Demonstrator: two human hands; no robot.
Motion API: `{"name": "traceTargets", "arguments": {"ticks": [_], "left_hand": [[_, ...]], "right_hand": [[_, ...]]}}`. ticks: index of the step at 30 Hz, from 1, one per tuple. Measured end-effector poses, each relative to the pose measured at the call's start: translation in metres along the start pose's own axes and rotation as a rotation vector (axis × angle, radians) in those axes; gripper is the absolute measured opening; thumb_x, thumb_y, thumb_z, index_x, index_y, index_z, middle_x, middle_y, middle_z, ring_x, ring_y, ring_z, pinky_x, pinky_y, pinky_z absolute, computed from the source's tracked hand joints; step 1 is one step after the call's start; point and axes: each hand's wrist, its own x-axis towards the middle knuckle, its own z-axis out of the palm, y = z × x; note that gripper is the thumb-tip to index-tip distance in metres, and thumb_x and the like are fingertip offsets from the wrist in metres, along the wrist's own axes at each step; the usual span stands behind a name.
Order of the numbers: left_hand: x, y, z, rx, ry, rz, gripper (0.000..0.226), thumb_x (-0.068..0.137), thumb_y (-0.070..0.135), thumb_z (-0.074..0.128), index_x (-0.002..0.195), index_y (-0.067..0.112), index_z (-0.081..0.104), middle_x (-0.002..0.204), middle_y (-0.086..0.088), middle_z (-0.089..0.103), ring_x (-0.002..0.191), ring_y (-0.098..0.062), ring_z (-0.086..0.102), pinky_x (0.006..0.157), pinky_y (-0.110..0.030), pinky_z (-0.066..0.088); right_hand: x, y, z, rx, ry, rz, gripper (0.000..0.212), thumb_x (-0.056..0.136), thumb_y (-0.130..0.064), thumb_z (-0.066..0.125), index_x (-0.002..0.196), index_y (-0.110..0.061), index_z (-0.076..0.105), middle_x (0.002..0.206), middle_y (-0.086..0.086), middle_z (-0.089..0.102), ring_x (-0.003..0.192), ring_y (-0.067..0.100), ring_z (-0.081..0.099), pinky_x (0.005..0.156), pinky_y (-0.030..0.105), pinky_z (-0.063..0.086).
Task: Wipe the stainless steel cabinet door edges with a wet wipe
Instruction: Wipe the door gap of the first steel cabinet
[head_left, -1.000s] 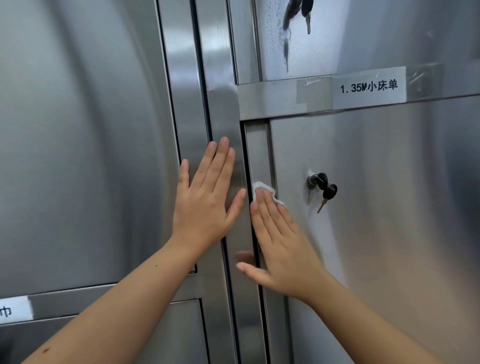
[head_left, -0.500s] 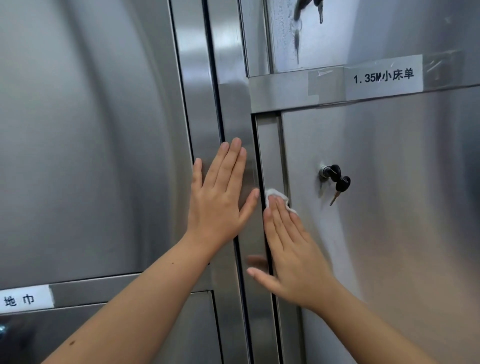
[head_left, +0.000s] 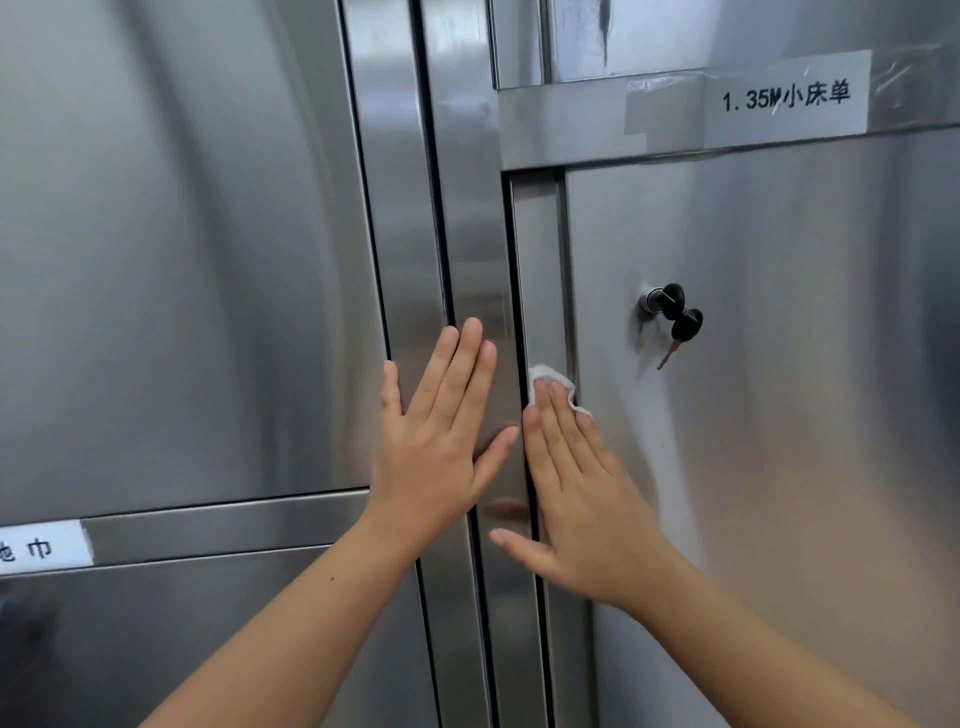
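Forearms: two, bare, rising from the bottom of the view toward a wall of steel cabinet doors.

Left hand (head_left: 436, 447): flat and wide, fingers straight and close together, thumb spread to the right. The palm rests on the vertical frame (head_left: 467, 208) between the two columns of doors. It holds nothing.

Right hand (head_left: 576, 499): flat, fingers straight, thumb splayed leftward across the dark gap beside the frame. The fingertips press a wet wipe (head_left: 545, 374) against the metal. The left thumb tip lies just beside this hand's index finger.

Wet wipe: white, crumpled, mostly hidden under the right fingers, with a small part showing above and to the right of the fingertips. It sits on the narrow edge strip (head_left: 540, 270) along the left side of the right door (head_left: 779, 415).

Lock (head_left: 649, 300): round, on the right door, above and to the right of the wipe. Two black-headed keys (head_left: 680, 322) hang from it.

Left door (head_left: 182, 260): large brushed-steel panel with soft reflections.

Lower label (head_left: 36, 548): white, printed characters, on the crossbar below the left door, cut off by the left edge of the view.

Upper label (head_left: 787, 98): white, printed "1.35M" with characters, taped to the crossbar above the right door.
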Motion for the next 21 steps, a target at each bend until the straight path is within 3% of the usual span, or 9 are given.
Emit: {"name": "traceTargets", "arguments": {"ticks": [8, 14, 19, 21], "left_hand": [[-0.011, 0.002, 0.003, 0.039, -0.039, -0.009, 0.062, 0.095, 0.047, 0.034, 0.143, 0.008, 0.026, 0.151, -0.007, 0.019, 0.143, -0.013, 0.005, 0.112, -0.05, 0.009], [-0.033, 0.013, 0.003, 0.028, -0.047, -0.025, 0.06, 0.095, 0.046, 0.033, 0.142, 0.009, 0.028, 0.149, -0.006, 0.023, 0.143, -0.012, 0.005, 0.111, -0.05, 0.012], [-0.036, 0.013, 0.007, 0.049, -0.047, -0.021, 0.06, 0.097, 0.046, 0.03, 0.144, 0.01, 0.025, 0.153, -0.004, 0.012, 0.144, -0.014, 0.006, 0.112, -0.049, 0.009], [-0.037, 0.013, 0.008, 0.044, -0.041, -0.024, 0.06, 0.097, 0.046, 0.031, 0.144, 0.01, 0.026, 0.152, -0.005, 0.016, 0.144, -0.014, 0.007, 0.112, -0.049, 0.01]], "right_hand": [[0.005, -0.004, 0.003, 0.052, 0.047, 0.048, 0.087, 0.085, -0.054, 0.042, 0.14, 0.01, 0.021, 0.148, 0.03, 0.013, 0.14, 0.04, 0.012, 0.117, 0.042, 0.01], [-0.024, -0.014, 0.014, 0.054, -0.015, 0.055, 0.089, 0.084, -0.056, 0.042, 0.14, 0.01, 0.018, 0.149, 0.028, 0.012, 0.14, 0.036, 0.012, 0.116, 0.04, 0.009], [-0.007, -0.007, 0.011, 0.047, 0.069, 0.05, 0.089, 0.085, -0.056, 0.042, 0.139, 0.012, 0.018, 0.148, 0.029, 0.012, 0.141, 0.036, 0.011, 0.116, 0.042, 0.011], [-0.008, -0.008, 0.014, 0.047, 0.08, 0.053, 0.089, 0.086, -0.055, 0.044, 0.138, 0.013, 0.018, 0.148, 0.029, 0.011, 0.141, 0.036, 0.009, 0.117, 0.043, 0.01]]}}
